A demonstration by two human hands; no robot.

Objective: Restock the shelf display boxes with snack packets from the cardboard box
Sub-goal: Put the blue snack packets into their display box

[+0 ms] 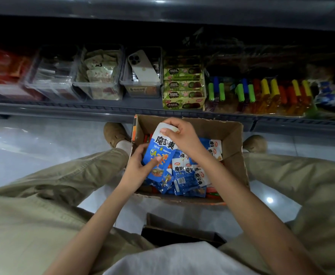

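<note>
Left hand point(137, 164) pinch-tight low, right hand point(183, 136) pinch-tight high, on snack packet point(163, 144) over cardboard box point(232, 138)

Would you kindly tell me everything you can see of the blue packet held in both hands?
The blue packet is a glossy pouch, white at the top with bold black characters, blue below with orange print and a food picture. It is held over the open cardboard box. The right hand pinches its white top edge; the left hand grips its lower left side, thumb on the front.
</note>
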